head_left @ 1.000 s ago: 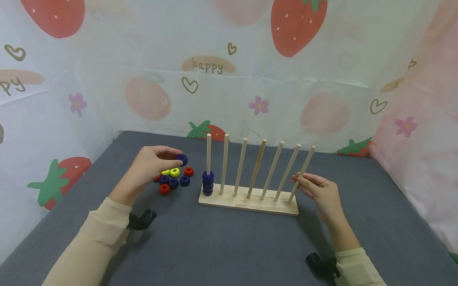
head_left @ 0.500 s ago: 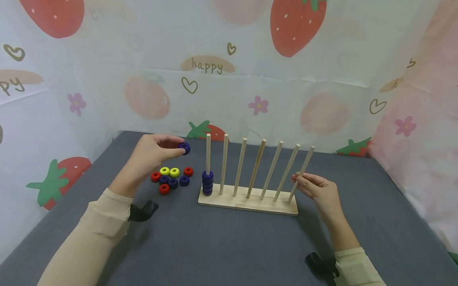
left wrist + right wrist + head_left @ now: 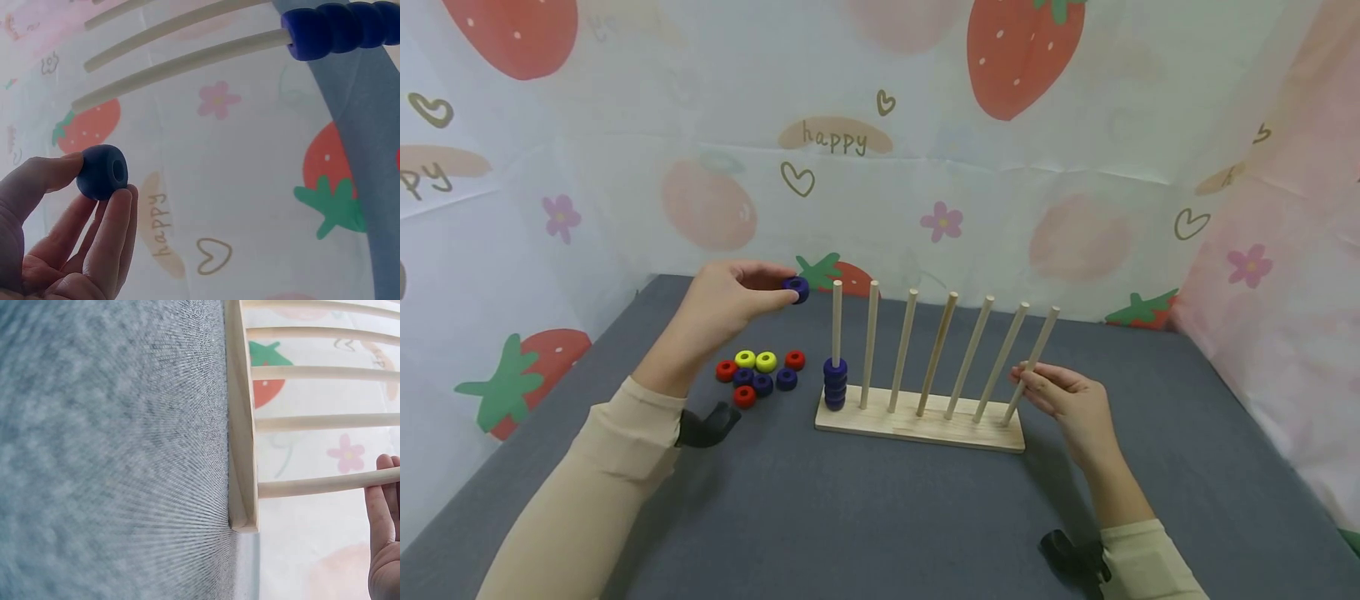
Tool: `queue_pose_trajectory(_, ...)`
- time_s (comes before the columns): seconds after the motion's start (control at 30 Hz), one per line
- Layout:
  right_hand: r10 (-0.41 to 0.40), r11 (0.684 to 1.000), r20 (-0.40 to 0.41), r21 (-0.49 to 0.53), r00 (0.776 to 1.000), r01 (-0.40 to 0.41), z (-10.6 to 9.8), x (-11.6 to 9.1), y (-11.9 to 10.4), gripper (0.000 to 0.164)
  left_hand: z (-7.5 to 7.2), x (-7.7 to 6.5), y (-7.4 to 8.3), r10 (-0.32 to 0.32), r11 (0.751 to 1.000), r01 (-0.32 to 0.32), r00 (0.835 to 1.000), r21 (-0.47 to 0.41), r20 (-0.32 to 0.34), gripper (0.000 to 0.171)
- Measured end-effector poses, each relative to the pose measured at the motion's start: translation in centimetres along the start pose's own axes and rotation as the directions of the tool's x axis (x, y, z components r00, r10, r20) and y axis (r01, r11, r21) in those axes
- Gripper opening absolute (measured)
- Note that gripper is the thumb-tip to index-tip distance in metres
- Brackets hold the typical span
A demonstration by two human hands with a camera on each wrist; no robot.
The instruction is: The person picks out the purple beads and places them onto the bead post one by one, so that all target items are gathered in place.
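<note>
My left hand (image 3: 718, 312) pinches a dark blue bead (image 3: 797, 290) between thumb and fingertips, just left of the leftmost peg's (image 3: 837, 325) tip and apart from it. In the left wrist view the hole of this bead (image 3: 117, 170) shows. Several blue beads (image 3: 835, 385) are stacked low on that peg. The wooden peg rack (image 3: 917, 427) stands upright on the table with several bare pegs. My right hand (image 3: 1078, 410) holds the rightmost peg (image 3: 1036, 358) partway up, between thumb and fingers; in the right wrist view this hand (image 3: 384, 550) is cut off by the edge.
Loose beads lie left of the rack: red ones (image 3: 744, 397), yellow ones (image 3: 766, 362) and blue ones (image 3: 786, 379). A dark grey cloth (image 3: 865, 517) covers the table. Behind it hangs a strawberry-print curtain (image 3: 880, 208). Each wrist carries a black strap piece (image 3: 707, 427).
The left hand has risen and moved right with the blue bead, from above the loose beads to beside the leftmost peg's top. The right hand and rack have stayed put.
</note>
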State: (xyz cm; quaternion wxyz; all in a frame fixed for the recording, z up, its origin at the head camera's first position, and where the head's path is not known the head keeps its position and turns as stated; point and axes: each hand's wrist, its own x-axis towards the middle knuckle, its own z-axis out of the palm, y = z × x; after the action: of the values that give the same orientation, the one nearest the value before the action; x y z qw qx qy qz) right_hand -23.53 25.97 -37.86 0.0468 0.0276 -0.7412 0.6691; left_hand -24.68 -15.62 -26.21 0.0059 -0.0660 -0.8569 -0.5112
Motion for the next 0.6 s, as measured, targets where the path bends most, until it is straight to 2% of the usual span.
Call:
queue_pose_trajectory(0.1, -0.001, 1.0, -0.001, 0.003, 1.0, 0.001, 0.0, 0.0, 0.0, 0.039, 0.0, 0.1, 0.3, 0.014, 1.0, -0.014, 1.0, -0.014, -0.004, 0.042)
queue_pose_trajectory(0.23, -0.004, 1.0, -0.005, 0.003, 1.0, 0.004, 0.0, 0.0, 0.0, 0.032, 0.0, 0.1, 0.7, 0.031, 0.999, -0.031, 0.999, -0.025, -0.007, 0.041)
queue_pose_trajectory(0.43, -0.005, 1.0, 0.0, -0.006, 1.0, 0.005, 0.0, 0.0, 0.1, 0.046, 0.1, 0.1, 1.2, 0.053, 0.998, -0.054, 0.998, -0.045, -0.027, 0.039)
queue_pose_trajectory(0.6, 0.004, 1.0, -0.004, 0.0, 1.0, -0.004, 0.1, 0.0, 0.0, 0.033, 0.3, 0.2, 1.5, 0.062, 0.996, -0.065, 0.997, -0.065, -0.045, 0.035)
